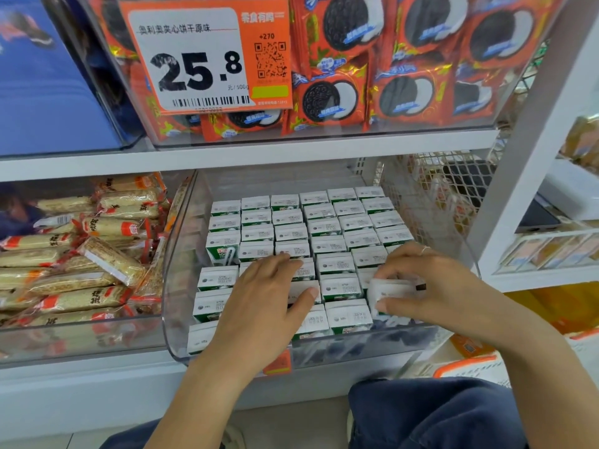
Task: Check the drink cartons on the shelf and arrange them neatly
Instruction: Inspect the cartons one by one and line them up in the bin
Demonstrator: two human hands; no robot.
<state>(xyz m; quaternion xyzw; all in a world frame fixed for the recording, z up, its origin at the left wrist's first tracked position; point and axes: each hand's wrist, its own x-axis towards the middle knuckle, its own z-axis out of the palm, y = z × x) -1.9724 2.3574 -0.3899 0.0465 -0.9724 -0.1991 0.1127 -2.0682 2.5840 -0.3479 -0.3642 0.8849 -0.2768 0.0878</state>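
The clear bin (181,286) carries the drink cartons (324,228) in upright rows, tidy at its back edge and looser along the front. Your left hand (269,296) lies flat, fingers straight, steadying the front rows. Your right hand (431,286), at the front right corner, grips one carton (389,291), probably to seat it; it's blurred.

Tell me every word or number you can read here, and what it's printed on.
"25.8": orange price tag on the upper bin.
"奥利奥夹心饼干原味": same tag, top line.
"元/500g": same tag, under the price.
"+270": same tag, above its QR code.
Drink cartons: top print too small to read.
Cookie packets and wafer packs: lettering too blurred.
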